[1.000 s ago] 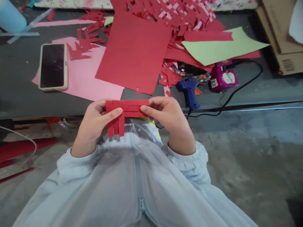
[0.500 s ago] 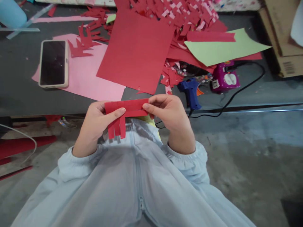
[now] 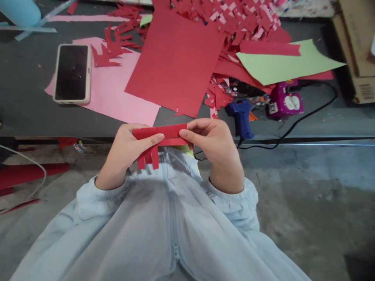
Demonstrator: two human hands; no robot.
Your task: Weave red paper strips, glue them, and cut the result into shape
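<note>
Both hands hold a small piece of red paper strips (image 3: pixel 164 134) in front of my chest, just below the table's near edge. My left hand (image 3: pixel 125 150) pinches its left end, thumb laid across the front, and several short strips hang down from there. My right hand (image 3: pixel 212 142) pinches the right end between thumb and fingers. The horizontal strips run between the two hands.
On the dark table (image 3: pixel 26 105) lie a large red sheet (image 3: pixel 175 62), a pink sheet (image 3: pixel 114 93), a phone (image 3: pixel 72 73), a green sheet (image 3: pixel 281 64), a heap of red cuttings (image 3: pixel 234 19), a blue glue gun (image 3: pixel 241 117) and a purple device (image 3: pixel 285 103) with a black cable. Cardboard boxes (image 3: pixel 357 43) stand at right.
The view has shifted a little, so the table things sit further right. Both hands keep their pinch on the red strips, held slightly flatter.
</note>
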